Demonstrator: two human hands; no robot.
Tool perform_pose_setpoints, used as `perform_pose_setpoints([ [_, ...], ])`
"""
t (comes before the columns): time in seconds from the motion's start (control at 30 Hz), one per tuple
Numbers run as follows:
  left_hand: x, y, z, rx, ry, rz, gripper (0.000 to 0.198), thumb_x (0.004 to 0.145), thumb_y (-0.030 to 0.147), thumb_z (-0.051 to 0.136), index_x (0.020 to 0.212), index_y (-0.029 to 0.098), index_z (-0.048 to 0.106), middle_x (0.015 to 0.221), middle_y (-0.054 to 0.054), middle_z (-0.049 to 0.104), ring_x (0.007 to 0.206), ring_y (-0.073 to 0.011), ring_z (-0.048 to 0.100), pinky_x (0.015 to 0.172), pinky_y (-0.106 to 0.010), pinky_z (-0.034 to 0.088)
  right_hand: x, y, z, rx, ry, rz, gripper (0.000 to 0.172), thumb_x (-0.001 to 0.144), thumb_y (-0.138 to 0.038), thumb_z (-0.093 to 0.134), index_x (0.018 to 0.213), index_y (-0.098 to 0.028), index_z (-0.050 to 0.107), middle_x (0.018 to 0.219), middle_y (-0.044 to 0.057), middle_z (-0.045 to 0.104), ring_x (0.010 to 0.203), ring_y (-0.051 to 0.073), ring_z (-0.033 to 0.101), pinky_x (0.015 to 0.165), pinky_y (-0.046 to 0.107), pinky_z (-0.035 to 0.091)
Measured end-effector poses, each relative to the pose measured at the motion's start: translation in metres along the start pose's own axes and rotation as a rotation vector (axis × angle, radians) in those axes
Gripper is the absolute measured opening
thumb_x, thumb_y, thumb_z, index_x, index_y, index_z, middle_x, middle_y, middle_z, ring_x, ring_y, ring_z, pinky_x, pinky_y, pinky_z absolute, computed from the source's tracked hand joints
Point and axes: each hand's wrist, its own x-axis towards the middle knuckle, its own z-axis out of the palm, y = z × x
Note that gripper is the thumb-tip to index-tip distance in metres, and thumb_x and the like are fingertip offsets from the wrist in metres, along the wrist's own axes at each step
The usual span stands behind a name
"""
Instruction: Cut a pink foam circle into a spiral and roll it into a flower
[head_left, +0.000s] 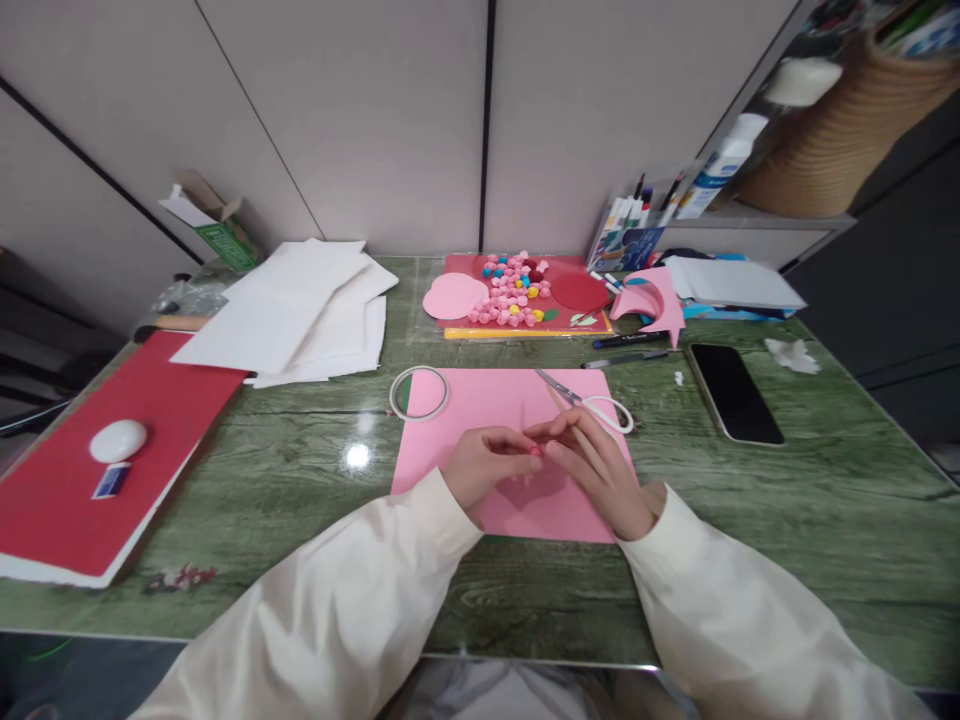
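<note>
My left hand [484,468] and my right hand [592,462] meet over a pink sheet of paper [480,400] on the green table [300,470]. The fingertips of both pinch a tiny red-pink piece [535,451] between them. White-handled scissors [589,402] lie on the sheet just beyond my right hand. A ring of white tape [418,392] rests at the sheet's far left corner. Cream sleeves cover both of my forearms.
At the back, a red board [525,300] holds several small coloured paper flowers, a pink cut-out and a red disc. White sheets [300,310] are stacked at the left. A red sheet [97,450] carries a white oval object. A phone [733,392], pens and markers are at the right.
</note>
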Motion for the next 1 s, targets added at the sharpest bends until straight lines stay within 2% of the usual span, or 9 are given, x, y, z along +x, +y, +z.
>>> perform_pose_setpoints([
  [0.3,-0.0001,0.0016,0.0019,0.018,0.017,0.008,0.022,0.051,0.024,0.074,0.066,0.012,0.065,0.059,-0.001,0.060,0.054,-0.0096,0.051,0.058,-0.026,0.040,0.0011,0.0041,0.0003,0.009,-0.017,-0.015,0.026,0.072,-0.031,0.064,0.084,-0.022,0.043,0.098,0.007,0.058,0.090,0.020,0.058,0.075,0.035,0.047],
  [0.6,-0.0007,0.0013,0.0043,-0.121,-0.032,0.017,0.020,0.052,0.021,0.074,0.069,0.013,0.066,0.080,-0.005,0.065,0.076,-0.0152,0.057,0.073,-0.030,0.042,0.0007,0.0027,-0.0007,-0.055,0.017,-0.013,0.021,0.075,-0.032,0.060,0.086,-0.023,0.045,0.091,0.004,0.055,0.088,0.020,0.055,0.077,0.035,0.045],
  [0.8,-0.0002,0.0001,0.0038,-0.182,-0.014,-0.039,0.019,0.055,0.020,0.073,0.071,0.013,0.066,0.071,-0.002,0.063,0.058,-0.0071,0.051,0.059,-0.023,0.037,0.0011,0.0004,-0.0012,-0.080,0.007,-0.016,0.014,0.079,-0.030,0.055,0.086,-0.023,0.045,0.087,0.003,0.052,0.089,0.018,0.053,0.079,0.033,0.043],
  [1.0,-0.0005,0.0000,0.0034,-0.178,-0.007,-0.082,0.022,0.057,0.025,0.072,0.075,0.013,0.067,0.065,-0.001,0.060,0.053,-0.0057,0.046,0.054,-0.023,0.031,0.0020,0.0042,-0.0023,-0.125,0.026,-0.032,0.017,0.078,-0.032,0.056,0.086,-0.023,0.046,0.087,0.003,0.053,0.083,0.018,0.053,0.077,0.033,0.044],
])
